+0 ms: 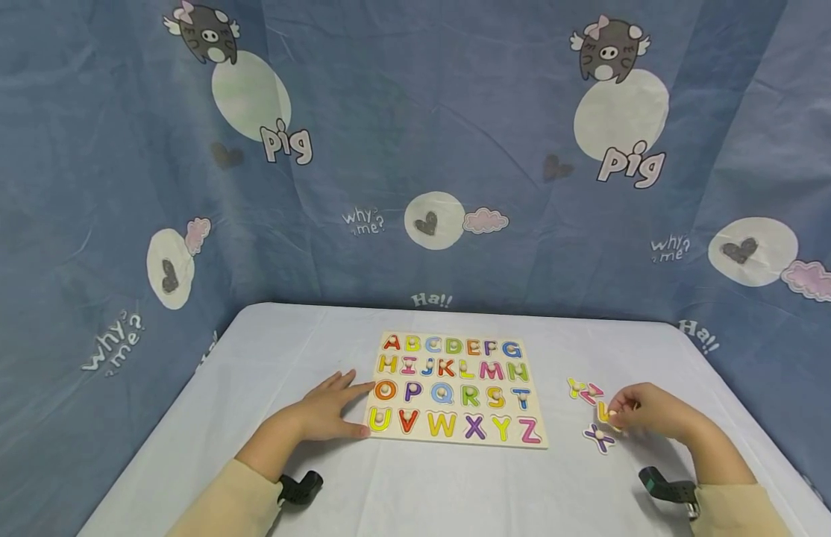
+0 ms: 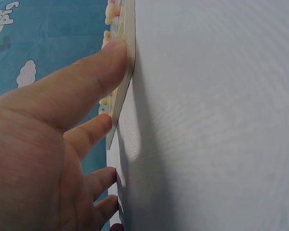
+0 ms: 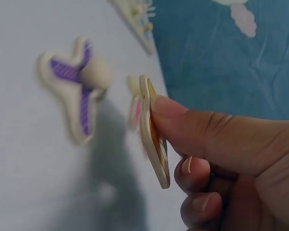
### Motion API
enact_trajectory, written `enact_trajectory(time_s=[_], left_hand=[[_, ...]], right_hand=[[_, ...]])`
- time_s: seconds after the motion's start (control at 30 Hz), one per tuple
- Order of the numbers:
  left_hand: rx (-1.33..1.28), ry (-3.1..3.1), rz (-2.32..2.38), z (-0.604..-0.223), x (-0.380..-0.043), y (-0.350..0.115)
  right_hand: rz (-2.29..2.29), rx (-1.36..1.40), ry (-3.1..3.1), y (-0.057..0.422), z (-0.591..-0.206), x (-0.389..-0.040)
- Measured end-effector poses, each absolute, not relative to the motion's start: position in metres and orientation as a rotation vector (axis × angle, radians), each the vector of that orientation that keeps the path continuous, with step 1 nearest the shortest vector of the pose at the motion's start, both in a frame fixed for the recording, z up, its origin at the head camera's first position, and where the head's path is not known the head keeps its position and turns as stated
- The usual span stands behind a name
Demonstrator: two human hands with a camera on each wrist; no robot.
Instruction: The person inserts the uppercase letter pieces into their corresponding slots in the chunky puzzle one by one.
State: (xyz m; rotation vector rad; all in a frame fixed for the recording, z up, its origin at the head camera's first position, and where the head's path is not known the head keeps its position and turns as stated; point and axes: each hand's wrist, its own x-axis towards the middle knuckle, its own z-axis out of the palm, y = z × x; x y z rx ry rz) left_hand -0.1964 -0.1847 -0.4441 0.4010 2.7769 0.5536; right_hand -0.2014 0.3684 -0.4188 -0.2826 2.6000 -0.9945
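Note:
A wooden alphabet puzzle board (image 1: 456, 441) lies flat on the table. My left hand (image 1: 328, 410) is at its left edge, fingers spread; thumb and index finger touch the edge in the left wrist view. To the right of the board, my right hand (image 1: 650, 412) pinches an orange-yellow letter piece (image 3: 153, 139) between thumb and fingers. The piece is tilted up on edge in the right wrist view, its letter partly hidden. A purple X piece (image 1: 599, 438) with a round knob lies beside that hand. Just beyond are a yellow Y piece (image 1: 576, 387) and a pink Z piece (image 1: 591, 393).
The upper rows of the board hold knobbed letters, such as the red A piece (image 1: 392, 342). On the bottom row, the W (image 1: 441, 424) and X slots show no knob. A white cloth (image 1: 456, 492) covers the table; a blue printed curtain (image 1: 429, 112) hangs behind.

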Motion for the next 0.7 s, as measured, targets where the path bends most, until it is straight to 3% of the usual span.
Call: enact_trajectory(time_s=[0.3,0.7], left_hand=[[0.409,2.777,0.552,-0.445,-0.197,-0.185],[0.402,2.769,0.57,-0.441,-0.195,-0.184]], right_hand=[[-1.019,-0.357,2.561,0.337,-0.395,-0.205],[-1.027,-0.525,2.517,0.257,-0.392,-0.22]])
